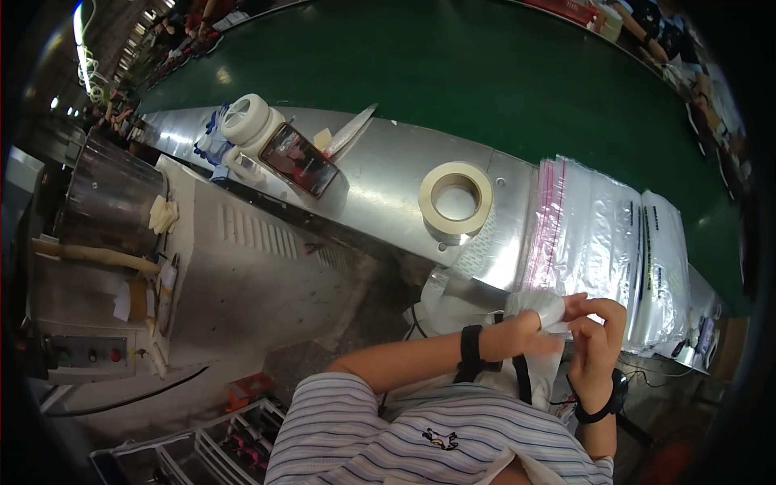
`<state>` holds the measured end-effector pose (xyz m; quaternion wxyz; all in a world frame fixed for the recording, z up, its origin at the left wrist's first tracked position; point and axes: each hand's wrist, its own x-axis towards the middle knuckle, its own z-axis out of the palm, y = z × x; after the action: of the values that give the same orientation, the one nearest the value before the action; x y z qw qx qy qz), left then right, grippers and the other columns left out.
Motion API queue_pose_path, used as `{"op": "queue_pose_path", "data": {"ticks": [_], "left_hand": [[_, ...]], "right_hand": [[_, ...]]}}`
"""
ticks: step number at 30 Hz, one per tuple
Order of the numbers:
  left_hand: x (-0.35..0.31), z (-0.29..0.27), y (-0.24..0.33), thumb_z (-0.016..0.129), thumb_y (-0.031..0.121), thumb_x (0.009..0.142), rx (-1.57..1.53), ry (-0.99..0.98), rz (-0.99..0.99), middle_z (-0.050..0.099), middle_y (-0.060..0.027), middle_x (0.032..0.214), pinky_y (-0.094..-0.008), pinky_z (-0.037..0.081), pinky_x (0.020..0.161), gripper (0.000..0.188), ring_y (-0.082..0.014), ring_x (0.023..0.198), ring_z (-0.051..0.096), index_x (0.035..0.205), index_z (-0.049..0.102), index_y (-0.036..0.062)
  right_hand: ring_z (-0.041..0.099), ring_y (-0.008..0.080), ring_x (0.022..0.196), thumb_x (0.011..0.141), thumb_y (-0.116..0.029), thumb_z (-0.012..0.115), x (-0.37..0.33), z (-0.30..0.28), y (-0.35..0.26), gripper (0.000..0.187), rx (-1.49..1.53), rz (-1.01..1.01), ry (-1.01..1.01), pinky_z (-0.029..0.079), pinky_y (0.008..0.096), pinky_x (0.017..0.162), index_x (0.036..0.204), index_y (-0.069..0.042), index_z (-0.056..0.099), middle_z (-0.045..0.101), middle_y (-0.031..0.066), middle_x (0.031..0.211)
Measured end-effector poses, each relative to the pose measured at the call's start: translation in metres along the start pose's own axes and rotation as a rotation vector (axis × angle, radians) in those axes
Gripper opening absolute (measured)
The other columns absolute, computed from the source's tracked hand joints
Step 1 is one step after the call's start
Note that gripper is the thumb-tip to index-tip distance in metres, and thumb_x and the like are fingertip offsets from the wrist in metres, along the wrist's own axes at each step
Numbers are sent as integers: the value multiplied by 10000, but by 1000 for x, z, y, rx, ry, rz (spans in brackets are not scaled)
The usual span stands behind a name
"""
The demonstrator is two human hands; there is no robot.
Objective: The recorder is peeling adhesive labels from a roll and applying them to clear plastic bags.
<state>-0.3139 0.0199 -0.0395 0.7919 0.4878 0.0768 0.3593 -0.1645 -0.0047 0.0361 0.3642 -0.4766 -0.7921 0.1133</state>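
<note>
Close to my body, at the metal ledge's front edge, both hands are at a bunched whitish thing (539,306) that looks like thin translucent plastic. My left hand (524,335) is closed round its lower side, its fingers partly hidden. Curled fingers of my right hand (596,343) pinch at its right edge; a pale strip hangs below, between the hands. Just beyond lies a stack of clear plastic zip bags (594,234) with pink closures. A wide roll of cream tape (434,217) lies on the ledge, left of the bags.
Farther left along the metal ledge (380,174) are a propped phone (299,160), a white plastic jug (246,121) and a pointed silvery blade-like thing (352,129). A green conveyor belt (453,81) runs behind. A grey machine cabinet (250,283) stands at left; other people work across the belt.
</note>
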Motion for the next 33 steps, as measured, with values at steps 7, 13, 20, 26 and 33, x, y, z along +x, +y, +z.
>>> {"op": "queue_pose_path", "data": {"ticks": [7,13,20,26,33], "left_hand": [[5,-18,1,384,145,912,-495,418,-38,544,-137,961,-331,414,830,306,-207,908,528,1125,452,-64],[10,-16,15,514,208,877,-355,284,-411,503,-25,577,-243,407,538,201,-102,504,478,792,556,31],[43,-28,13,560,194,852,-173,530,-149,556,-49,705,-242,404,542,164,-110,627,531,815,539,35],[62,-51,-16,476,201,908,-272,802,-209,570,-119,992,-348,484,818,271,-220,1000,562,1038,515,-34],[73,-44,0,431,203,929,-316,688,-252,544,-178,1071,-402,417,939,311,-306,1090,514,1090,467,-61]], "right_hand": [[494,317,879,626,72,583,-9,-11,2,210,11,-2,-30,410,391,767,795,-35,521,521,140,923],[508,312,922,620,90,589,-3,-7,23,299,-220,-93,100,418,381,782,886,-47,584,509,157,999],[478,328,985,717,-86,654,3,20,49,327,226,312,364,413,383,806,1013,-6,543,517,159,1030],[481,287,812,658,-148,707,5,60,78,275,-407,386,104,362,383,679,837,-48,523,499,96,847],[480,246,654,792,-67,576,-16,53,103,81,-119,480,323,362,338,622,775,-21,511,488,88,734]]}}
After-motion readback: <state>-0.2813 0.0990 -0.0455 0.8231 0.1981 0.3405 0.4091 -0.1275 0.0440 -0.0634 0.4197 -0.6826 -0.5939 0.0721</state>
